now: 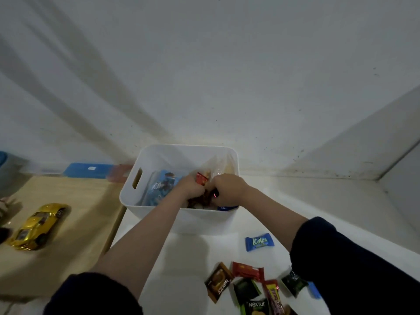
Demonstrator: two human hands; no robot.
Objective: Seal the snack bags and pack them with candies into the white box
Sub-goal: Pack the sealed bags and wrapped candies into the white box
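Observation:
The white box [145,164] stands on the white table against the wall. Both my hands reach down into it. My left hand [189,186] grips a bunch of candies, a red wrapper [201,178] sticking up from its fingers. My right hand [227,187] is curled round more candies beside it, a dark wrapper showing at its thumb. A blue snack bag [162,186] lies in the box's left half and a clear bag [219,165] leans at its far right. On the table lie a blue Kalpa candy [259,242] and several loose candies [245,285].
A gold toy car [39,225] sits on the lower wooden surface [75,246] to the left. Blue and red plastic cases [91,170] lie by the wall behind it. A wall runs right behind the box, with a ledge at the right.

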